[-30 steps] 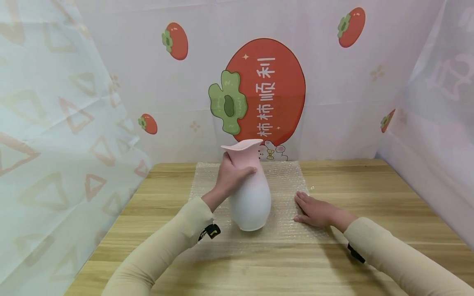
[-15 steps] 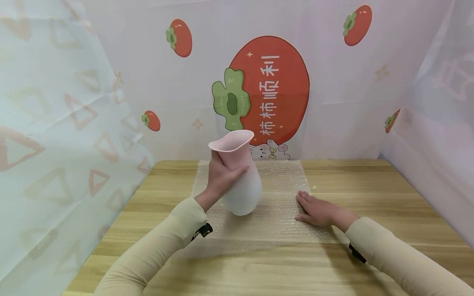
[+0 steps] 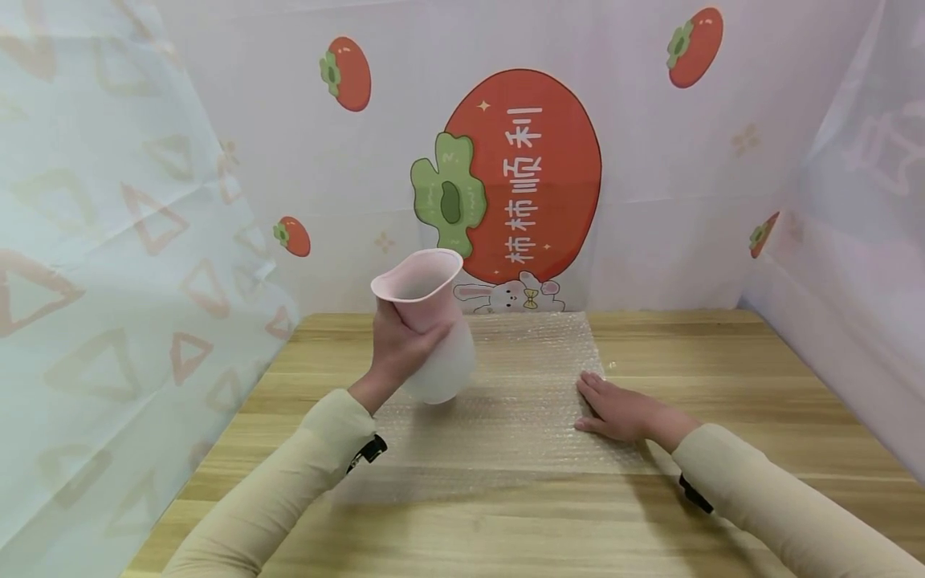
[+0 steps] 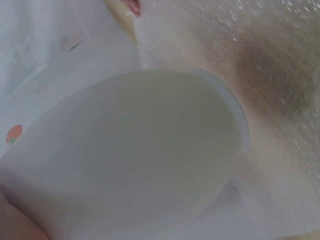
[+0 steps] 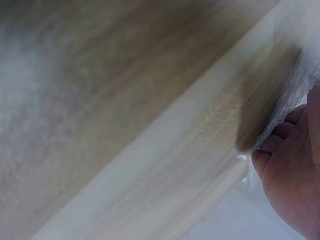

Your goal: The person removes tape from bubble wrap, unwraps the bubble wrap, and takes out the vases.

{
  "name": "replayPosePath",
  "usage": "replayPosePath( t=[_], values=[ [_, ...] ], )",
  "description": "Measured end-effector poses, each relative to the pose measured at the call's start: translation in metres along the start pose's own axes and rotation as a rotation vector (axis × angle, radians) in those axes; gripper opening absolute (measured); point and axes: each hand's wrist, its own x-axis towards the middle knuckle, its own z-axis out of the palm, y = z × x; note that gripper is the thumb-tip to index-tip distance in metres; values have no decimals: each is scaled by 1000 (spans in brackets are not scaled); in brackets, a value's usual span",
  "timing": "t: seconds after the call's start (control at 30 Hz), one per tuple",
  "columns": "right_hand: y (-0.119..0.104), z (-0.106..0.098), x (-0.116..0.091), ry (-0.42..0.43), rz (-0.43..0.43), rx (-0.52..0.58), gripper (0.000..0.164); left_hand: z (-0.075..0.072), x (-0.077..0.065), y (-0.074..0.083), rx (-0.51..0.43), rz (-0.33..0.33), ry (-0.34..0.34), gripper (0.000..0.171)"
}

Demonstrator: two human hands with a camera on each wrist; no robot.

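A vase (image 3: 442, 357), pink at the flared mouth and fading to white below, leans with its mouth toward the upper left. My left hand (image 3: 405, 341) grips it round the neck, thumb across the near side. In the left wrist view the white body of the vase (image 4: 130, 155) fills the middle, and its base appears raised over the bubble wrap (image 4: 200, 30). That sheet of bubble wrap (image 3: 527, 401) lies flat on the table. My right hand (image 3: 621, 409) rests on its right edge with fingers extended; the right wrist view catches this hand (image 5: 290, 165) at the edge.
The wooden table (image 3: 723, 369) reaches back to a printed curtain (image 3: 650, 160) with persimmon pictures. Another curtain (image 3: 144, 265) hangs along the left side, and one more curtain (image 3: 860, 265) along the right.
My left hand has carried the vase leftward and a little up, and its mouth has turned more into view. My right hand has stayed on the bubble wrap's edge.
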Motion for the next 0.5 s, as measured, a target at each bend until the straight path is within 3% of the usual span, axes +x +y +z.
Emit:
replayPosePath(
  t=[0.33,0.4,0.5],
  values=[
    [2,1,1,0,5,2,80,-28,10,-9,91,-12,61,86],
    [3,2,1,3,2,4,80,-34,13,-2,108,-22,69,84],
    [2,1,1,4,0,11,80,-43,16,-4,129,-49,80,85]
  ],
)
